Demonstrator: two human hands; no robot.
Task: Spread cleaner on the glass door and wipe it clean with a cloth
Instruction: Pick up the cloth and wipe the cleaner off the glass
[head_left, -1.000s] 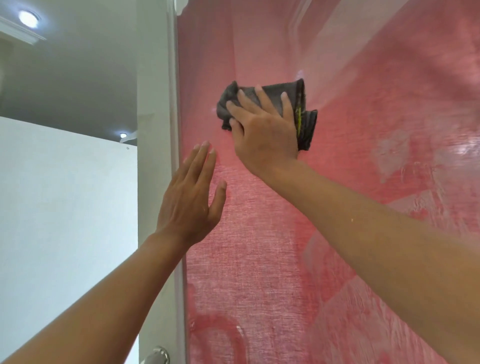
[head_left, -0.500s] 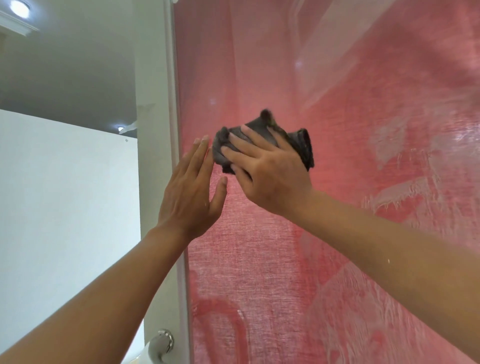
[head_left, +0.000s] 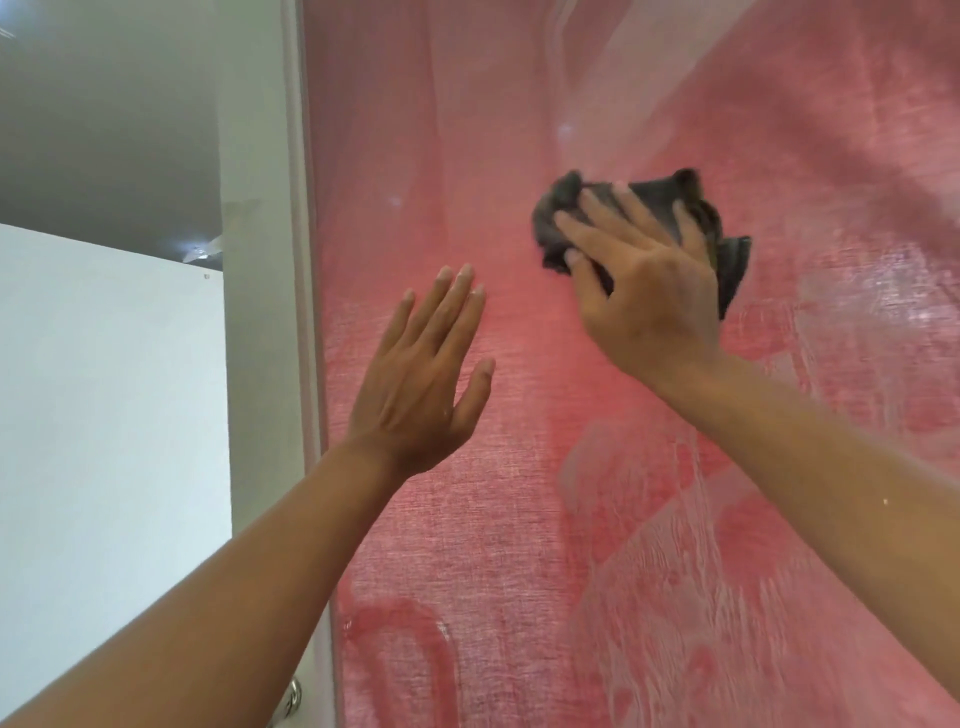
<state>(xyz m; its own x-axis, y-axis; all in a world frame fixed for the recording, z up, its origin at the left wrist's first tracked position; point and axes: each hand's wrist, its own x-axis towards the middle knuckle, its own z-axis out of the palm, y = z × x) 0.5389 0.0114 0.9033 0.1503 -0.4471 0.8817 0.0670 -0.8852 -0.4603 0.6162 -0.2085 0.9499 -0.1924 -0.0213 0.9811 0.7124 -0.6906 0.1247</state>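
Right hand (head_left: 649, 306) presses cloth (head_left: 722, 244) flat-fingered on glass door (head_left: 519, 519) — left hand (head_left: 415, 384) open, near frame edge (head_left: 306, 260)

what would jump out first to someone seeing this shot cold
The big glass door with pink fabric behind it fills most of the view. At upper centre the right hand presses a crumpled dark grey cloth flat against it, while the left hand, fingers straight, is raised near the white frame. Whitish cleaner streaks cover the lower right of the glass.
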